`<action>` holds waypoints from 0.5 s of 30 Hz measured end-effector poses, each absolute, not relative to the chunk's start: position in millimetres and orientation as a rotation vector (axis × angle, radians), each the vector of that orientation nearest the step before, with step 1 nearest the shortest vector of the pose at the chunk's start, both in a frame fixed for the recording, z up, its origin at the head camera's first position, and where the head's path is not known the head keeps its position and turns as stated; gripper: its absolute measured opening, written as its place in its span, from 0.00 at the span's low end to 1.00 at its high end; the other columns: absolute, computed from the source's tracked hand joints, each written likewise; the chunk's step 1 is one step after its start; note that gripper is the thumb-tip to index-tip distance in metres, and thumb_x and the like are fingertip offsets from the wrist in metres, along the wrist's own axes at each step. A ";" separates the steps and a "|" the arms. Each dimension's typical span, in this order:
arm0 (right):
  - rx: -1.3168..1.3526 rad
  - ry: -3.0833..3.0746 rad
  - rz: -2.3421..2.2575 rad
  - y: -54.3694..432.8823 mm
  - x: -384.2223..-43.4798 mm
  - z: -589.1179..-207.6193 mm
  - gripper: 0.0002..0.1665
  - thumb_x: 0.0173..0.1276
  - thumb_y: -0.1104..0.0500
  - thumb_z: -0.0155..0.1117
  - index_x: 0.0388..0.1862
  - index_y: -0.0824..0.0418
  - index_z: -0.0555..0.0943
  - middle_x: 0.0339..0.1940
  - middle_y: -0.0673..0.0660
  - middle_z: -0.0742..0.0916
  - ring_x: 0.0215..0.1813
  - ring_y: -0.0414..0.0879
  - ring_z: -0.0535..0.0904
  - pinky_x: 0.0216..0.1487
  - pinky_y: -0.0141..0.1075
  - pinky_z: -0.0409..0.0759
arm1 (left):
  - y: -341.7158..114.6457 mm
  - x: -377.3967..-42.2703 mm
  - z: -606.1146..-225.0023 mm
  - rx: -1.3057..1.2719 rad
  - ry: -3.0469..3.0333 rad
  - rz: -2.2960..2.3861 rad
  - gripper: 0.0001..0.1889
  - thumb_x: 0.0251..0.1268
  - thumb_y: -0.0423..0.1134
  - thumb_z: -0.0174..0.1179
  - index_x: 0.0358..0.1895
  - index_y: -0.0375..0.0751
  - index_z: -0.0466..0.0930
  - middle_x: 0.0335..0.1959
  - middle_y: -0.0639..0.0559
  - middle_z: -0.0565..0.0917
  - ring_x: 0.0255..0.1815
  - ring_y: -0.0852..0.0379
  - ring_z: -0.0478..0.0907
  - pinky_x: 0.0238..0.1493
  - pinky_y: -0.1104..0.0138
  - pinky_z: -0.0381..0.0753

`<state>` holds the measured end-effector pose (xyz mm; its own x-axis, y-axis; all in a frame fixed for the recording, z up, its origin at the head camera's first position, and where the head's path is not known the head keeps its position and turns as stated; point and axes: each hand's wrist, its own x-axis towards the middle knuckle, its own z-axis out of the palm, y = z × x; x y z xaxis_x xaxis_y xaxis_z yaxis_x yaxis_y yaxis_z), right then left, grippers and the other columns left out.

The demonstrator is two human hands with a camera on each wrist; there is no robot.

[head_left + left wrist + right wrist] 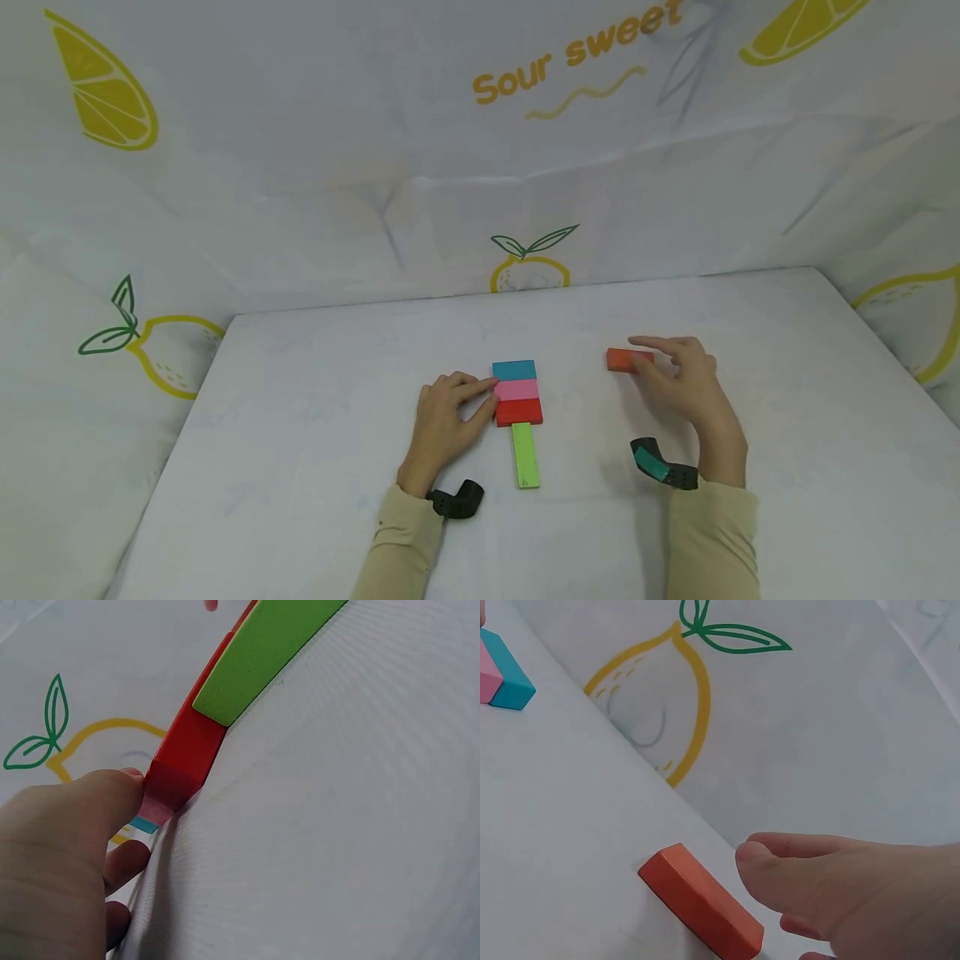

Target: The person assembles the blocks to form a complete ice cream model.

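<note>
Blue (pixel 513 370), pink (pixel 517 390) and red (pixel 519 412) wooden blocks lie side by side in a stack-like group on the table. A green block (pixel 526 456) extends from the red one toward the person, like a stem. At the group's left edge is my left hand (pixel 442 421), its thumb and index fingertips against the pink and red blocks. To the right lies an orange block (pixel 705 904). Over its right end reaches my right hand (pixel 686 379), thumb and fingers spread apart; the right wrist view shows the thumb beside the block, not gripping it.
The white table (pixel 315 467) ends at a cloth backdrop (pixel 315 183) printed with lemons and lettering. Each wrist wears a dark band-mounted device, the left one (pixel 459 502) near the green block's lower end.
</note>
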<state>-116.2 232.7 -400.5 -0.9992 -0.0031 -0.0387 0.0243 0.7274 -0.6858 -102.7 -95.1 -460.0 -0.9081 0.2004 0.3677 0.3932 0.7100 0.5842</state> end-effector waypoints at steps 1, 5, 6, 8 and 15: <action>0.030 2.876 -1.123 233.0 -116.3 -401.5 0.25 0.79 0.52 0.54 0.69 0.62 0.77 0.64 0.79 0.71 0.62 0.74 0.65 0.53 0.63 0.69 | -95.1 -102.7 -459.9 -0.470 -2.639 -0.996 0.15 0.65 0.45 0.68 0.53 0.53 0.90 0.39 0.54 0.89 0.39 0.55 0.81 0.42 0.64 0.63; 0.082 2.825 -1.065 233.6 -117.3 -405.6 0.28 0.78 0.51 0.56 0.72 0.60 0.74 0.66 0.79 0.69 0.62 0.73 0.63 0.49 0.60 0.72 | -95.1 -102.7 -459.8 -0.471 -2.639 -0.996 0.15 0.65 0.45 0.68 0.53 0.53 0.90 0.39 0.54 0.89 0.39 0.55 0.81 0.42 0.64 0.63; 0.094 2.812 -1.057 233.5 -117.5 -406.6 0.28 0.78 0.51 0.56 0.73 0.59 0.73 0.67 0.79 0.68 0.62 0.73 0.62 0.49 0.60 0.72 | -95.2 -102.7 -459.8 -0.472 -2.638 -0.995 0.15 0.65 0.45 0.68 0.53 0.53 0.90 0.39 0.54 0.89 0.39 0.55 0.81 0.42 0.64 0.63; 0.113 2.792 -1.054 233.3 -117.8 -408.3 0.30 0.77 0.52 0.57 0.74 0.59 0.71 0.68 0.78 0.67 0.63 0.72 0.60 0.48 0.60 0.73 | -95.3 -102.6 -460.0 -0.473 -2.638 -0.993 0.15 0.65 0.45 0.68 0.53 0.53 0.90 0.39 0.54 0.89 0.39 0.55 0.81 0.42 0.64 0.63; 0.138 2.794 -1.015 232.5 -118.9 -412.3 0.31 0.76 0.53 0.57 0.75 0.61 0.69 0.66 0.78 0.68 0.61 0.71 0.62 0.49 0.61 0.73 | -95.2 -102.8 -462.5 -0.491 -2.601 -0.981 0.14 0.64 0.44 0.68 0.53 0.52 0.90 0.38 0.54 0.88 0.38 0.55 0.80 0.41 0.65 0.62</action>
